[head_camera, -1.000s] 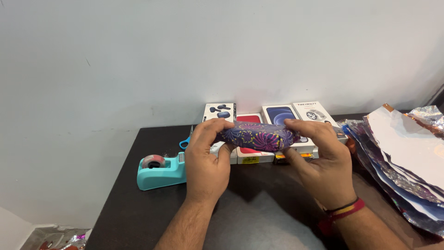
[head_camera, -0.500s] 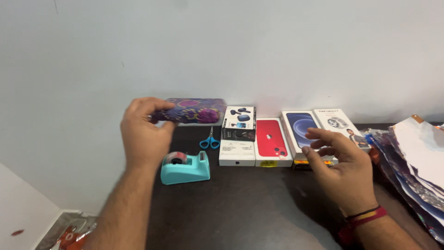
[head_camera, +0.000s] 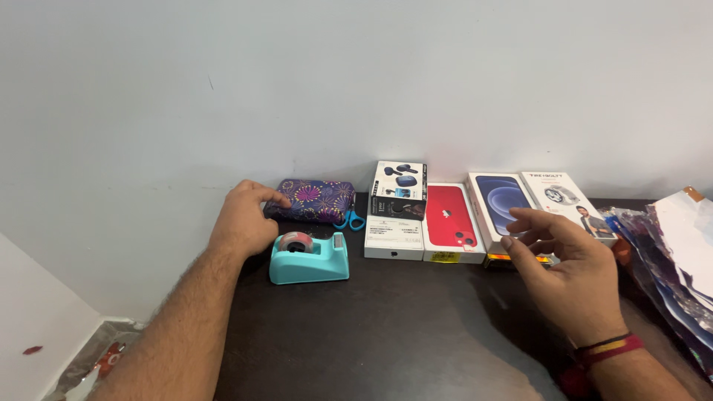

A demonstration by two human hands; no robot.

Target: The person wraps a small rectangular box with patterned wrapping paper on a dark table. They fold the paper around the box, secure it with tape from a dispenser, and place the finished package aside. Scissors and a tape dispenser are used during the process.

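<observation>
1. Two bare hands are over the dark worktop [head_camera: 386,327], and the landmark to watch is the teal tape dispenser [head_camera: 310,258] sitting near the left edge
2. Left hand [head_camera: 243,220] sits just left of and behind the dispenser, fingers [head_camera: 273,196] curled down with their tips touching the near left corner of the wrapped parcel [head_camera: 313,200]; they rest on it, and I can't tell for sure whether they pinch it
3. That parcel, covered in purple paper with bright floral bursts, lies flat on the worktop right behind the dispenser, up against the pale wall [head_camera: 356,82]
4. Blue-handled scissors [head_camera: 353,220] peek out from under the parcel's right end, behind the dispenser's right corner
5. Right hand [head_camera: 568,271] hovers well to the right of the dispenser, palm turned inward, fingers spread and loosely bent, holding nothing; a red and black thread band [head_camera: 609,347] wraps its wrist
6. Right of the dispenser runs a row of boxes: a small black earbuds box [head_camera: 399,190] stacked on a white box [head_camera: 394,238], then a red phone box [head_camera: 450,221], then a white box with a blue phone picture [head_camera: 496,204], then a white watch box [head_camera: 562,200]
7. Far right of the dispenser, at the worktop's edge, lies a heap of shiny foil wrapping sheets [head_camera: 679,252]
</observation>
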